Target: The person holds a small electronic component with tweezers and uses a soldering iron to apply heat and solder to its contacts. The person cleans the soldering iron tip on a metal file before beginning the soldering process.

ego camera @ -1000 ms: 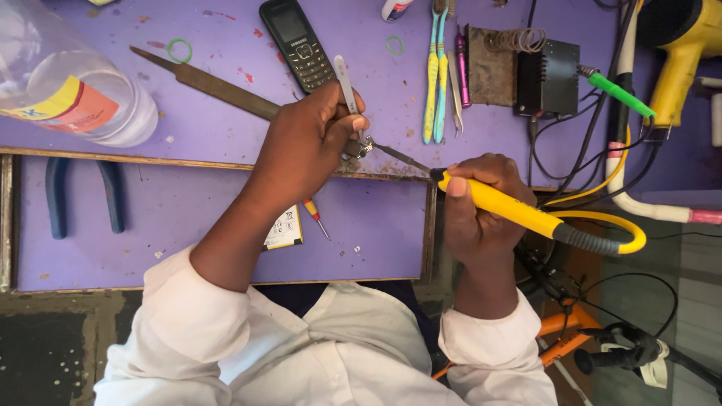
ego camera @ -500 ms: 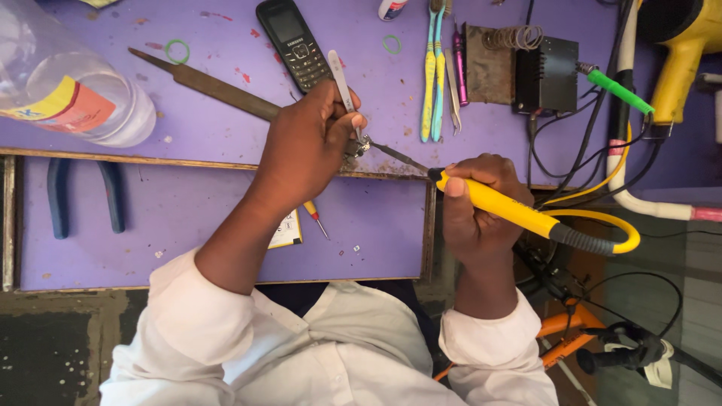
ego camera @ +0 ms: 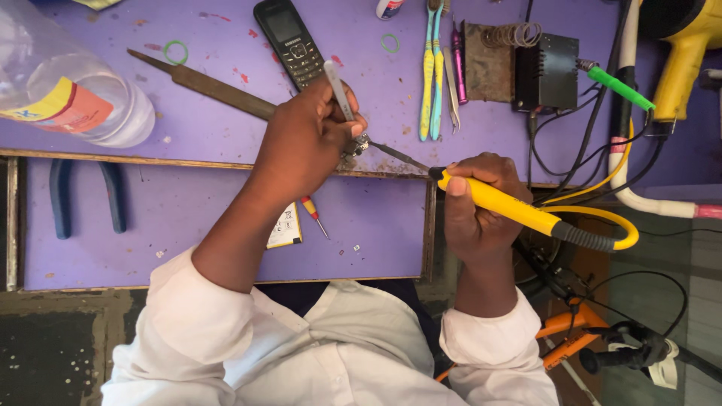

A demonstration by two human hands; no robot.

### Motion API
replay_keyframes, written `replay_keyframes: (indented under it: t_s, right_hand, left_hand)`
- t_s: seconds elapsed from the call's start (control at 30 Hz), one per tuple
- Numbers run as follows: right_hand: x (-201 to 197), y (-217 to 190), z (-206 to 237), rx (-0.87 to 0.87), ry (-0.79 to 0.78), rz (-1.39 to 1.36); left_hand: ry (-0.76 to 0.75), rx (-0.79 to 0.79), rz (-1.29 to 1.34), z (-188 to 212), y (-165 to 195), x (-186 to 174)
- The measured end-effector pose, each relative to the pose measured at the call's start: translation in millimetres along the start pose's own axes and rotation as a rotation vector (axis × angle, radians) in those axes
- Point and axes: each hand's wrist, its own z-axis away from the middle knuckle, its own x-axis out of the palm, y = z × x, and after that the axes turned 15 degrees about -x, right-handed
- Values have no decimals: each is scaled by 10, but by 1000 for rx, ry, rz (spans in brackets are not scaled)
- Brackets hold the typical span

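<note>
Small part under left hand [ego camera: 304, 146] fingertips: hidden by fingers, kind cannot be told. Soldering iron [ego camera: 519, 210] tip meets that spot; contact point too small to resolve. Tweezers [ego camera: 340, 92] lower end concealed inside left grip. Metal file [ego camera: 203, 83] far end passes behind left hand. Clear bottle [ego camera: 64, 94], far left of left hand: cut by frame edge. Yellow tool [ego camera: 681, 53], above right hand [ego camera: 474, 218]: cut by frame top and right edge.

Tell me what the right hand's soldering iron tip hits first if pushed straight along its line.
The right hand aims the soldering iron up-left; its tip would first meet the small metal part pinched in the left hand, apparently already at it.
</note>
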Motion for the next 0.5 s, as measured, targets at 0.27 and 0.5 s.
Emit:
replay_keyframes:
  t_s: [0.27, 0.5]
  right_hand:
    - [-9, 5, 18, -21, -11, 30]
    - [7, -58, -53, -45, -49, 44]
  left_hand:
    - [-83, -1, 117, -1, -96, -2]
    - [-146, 10, 147, -8, -139, -36]
